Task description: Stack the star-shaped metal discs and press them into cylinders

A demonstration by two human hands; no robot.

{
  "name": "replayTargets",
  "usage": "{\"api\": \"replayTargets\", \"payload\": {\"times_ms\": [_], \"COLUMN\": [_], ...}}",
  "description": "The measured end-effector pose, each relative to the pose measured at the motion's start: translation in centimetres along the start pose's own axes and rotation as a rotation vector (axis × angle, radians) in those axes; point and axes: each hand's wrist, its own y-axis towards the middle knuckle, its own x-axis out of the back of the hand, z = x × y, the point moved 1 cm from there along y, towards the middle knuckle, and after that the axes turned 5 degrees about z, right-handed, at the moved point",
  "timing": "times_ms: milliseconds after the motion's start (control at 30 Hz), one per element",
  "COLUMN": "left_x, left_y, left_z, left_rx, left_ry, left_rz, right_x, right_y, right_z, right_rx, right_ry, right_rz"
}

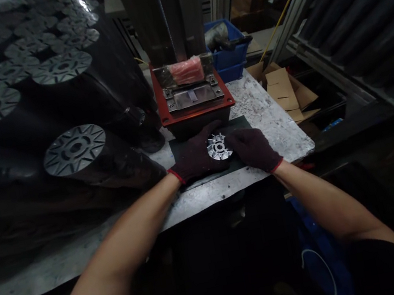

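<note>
Your L hand (196,156), gloved, cups the disc (220,147) from its L side & appears to grasp it; your R hand (254,146), also gloved, has its fingers bunched at the disc's R edge, though whether they pinch or merely touch can't be told. The disc is over the mat (242,122) near the bench's (271,114) front edge; resting or lifted, unclear. For good handling, let L steady the rim while R works w/ light fingertip pressure; the ribs look liable to snag glove knit, so grip the rim, not the ribs, & stay above the mat in case of a slip.

Just beyond: red-based fixture (196,98) w/ a pink wrapped roll (187,71) on top. Behind it, to R, a blue bin (229,58) holds a pale rounded item & a dark tool, ID uncertain. R of bench, a carton (282,92), flaps up; contents too dark to tell. Far L, dark columns (75,151) w/ ribbed ends; far R, a rack (342,61) of dark cylinders.
</note>
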Motion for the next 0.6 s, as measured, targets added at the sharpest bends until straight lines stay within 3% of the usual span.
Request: {"api": "replayTargets", "payload": {"times_ms": [100, 200, 333, 467, 533, 600], "left_x": [0.0, 0.0, 0.0, -0.2, -0.4, -0.5], "left_y": [-0.1, 0.0, -0.1, 0.0, 0.0, 0.1], "left_z": [0.1, 0.1, 0.1, 0.7, 1.0, 1.0], "left_rx": [0.009, 0.009, 0.026, 0.046, 0.019, -0.005], "left_ry": [0.006, -0.006, 0.047, 0.054, 0.035, 0.023], "left_rz": [0.007, 0.021, 0.02, -0.009, -0.035, -0.056], "right_x": [1.3, 3.9, 6.5, 5.4, 4.6, 4.1], "right_y": [-0.9, -0.3, 6.4, 14.6, 15.9, 14.7], "right_z": [0.7, 1.6, 2.1, 1.7, 1.6, 2.0], "right_rx": [0.166, 0.338, 0.471, 0.5, 0.502, 0.432], "right_ry": [-0.14, -0.198, -0.283, -0.31, -0.251, -0.136], "right_rz": [0.038, 0.068, -0.023, 0.122, 0.133, 0.006]}}
